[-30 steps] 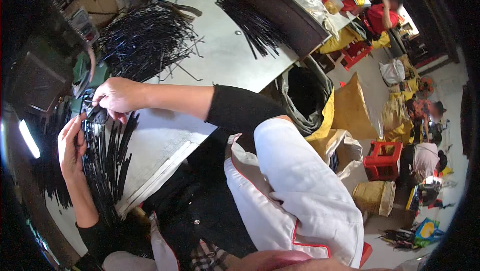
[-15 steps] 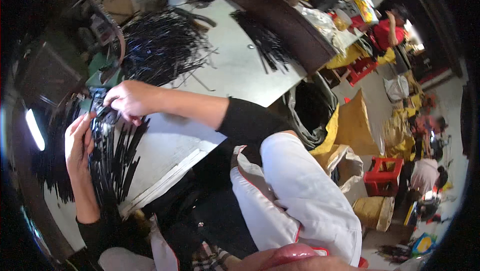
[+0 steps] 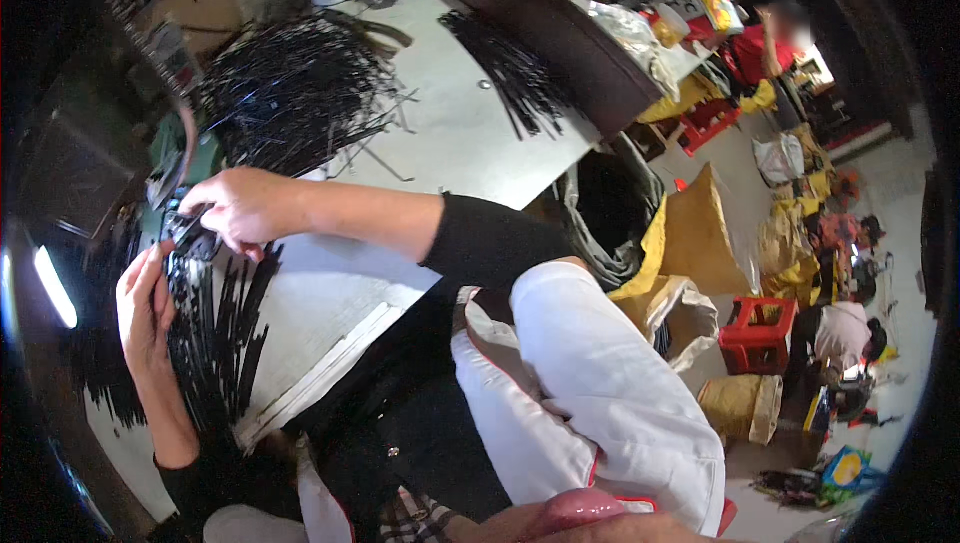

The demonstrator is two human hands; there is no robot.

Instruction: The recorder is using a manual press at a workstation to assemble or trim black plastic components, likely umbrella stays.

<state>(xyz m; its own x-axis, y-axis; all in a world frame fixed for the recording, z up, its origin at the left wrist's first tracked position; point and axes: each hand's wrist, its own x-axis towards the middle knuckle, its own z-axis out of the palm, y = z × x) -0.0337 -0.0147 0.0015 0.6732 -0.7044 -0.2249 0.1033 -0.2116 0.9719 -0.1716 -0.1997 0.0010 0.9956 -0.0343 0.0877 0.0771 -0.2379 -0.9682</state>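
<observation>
Black strips (image 3: 215, 343), long and thin, one loose bundle: laid on the white tabletop (image 3: 440, 138) at the person's left, upper ends just below the hands, lower ends fanned toward the near edge.

Left hand (image 3: 146, 293), one: raised over the bundle's left side, fingers extended together and slightly bent, tips beside a dark metal fitting (image 3: 196, 241); whether they pinch a strip cannot be told.

Right hand (image 3: 240, 208), one: back uppermost, fingers curled, thumb and forefinger drawn close at the same fitting; anything between them is hidden. Fingertips of the two hands lie near each other.

Green machine (image 3: 205, 158), one: just beyond the right fingertips.

Tangled pile (image 3: 300, 88), black strips: beyond the right forearm.

Flat bundle (image 3: 515, 78), black strips: farther right, beside a dark panel (image 3: 560, 38).

Edges: pale ledge (image 3: 320, 373) running diagonally along the near side; dark panel bounding the far right; grey-lined sack (image 3: 650, 248) off the tabletop's right edge, near the right sleeve (image 3: 500, 238).

Open room: white surface between tangled pile and flat bundle; second wedge below the right forearm, between loose bundle and torso.
</observation>
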